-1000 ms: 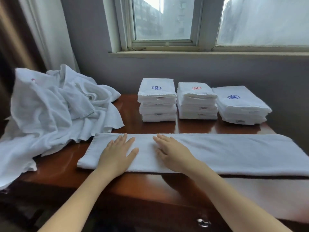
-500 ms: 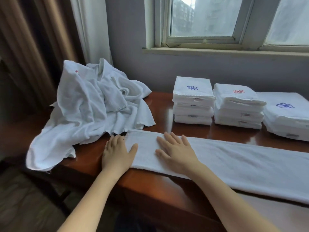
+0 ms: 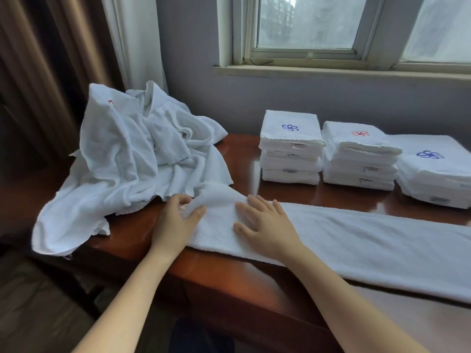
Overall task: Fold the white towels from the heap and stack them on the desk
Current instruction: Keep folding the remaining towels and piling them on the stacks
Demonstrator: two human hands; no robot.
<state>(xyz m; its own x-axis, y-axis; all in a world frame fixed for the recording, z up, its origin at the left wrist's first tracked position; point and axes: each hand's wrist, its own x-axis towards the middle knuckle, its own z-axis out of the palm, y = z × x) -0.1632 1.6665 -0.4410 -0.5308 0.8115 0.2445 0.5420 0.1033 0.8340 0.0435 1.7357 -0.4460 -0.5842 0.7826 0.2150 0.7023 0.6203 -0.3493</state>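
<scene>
A long white towel (image 3: 369,240), folded into a narrow strip, lies across the dark wooden desk (image 3: 229,284). My left hand (image 3: 175,222) grips the strip's left end, which is lifted and bunched up off the desk. My right hand (image 3: 267,222) presses flat on the strip just to the right of it, fingers spread. The heap of loose white towels (image 3: 127,159) sits at the desk's left end and hangs over its edge. Three stacks of folded towels stand at the back: left stack (image 3: 290,149), middle stack (image 3: 359,156), right stack (image 3: 435,171).
A grey wall and a window sill (image 3: 331,71) rise behind the desk. Brown and white curtains (image 3: 76,47) hang at the left. The strip's right part drapes over a pale surface (image 3: 420,322) at the lower right.
My left hand went from lying flat by the strip's left end to gripping and lifting that end. The right hand stays pressed on the strip. The view has shifted left.
</scene>
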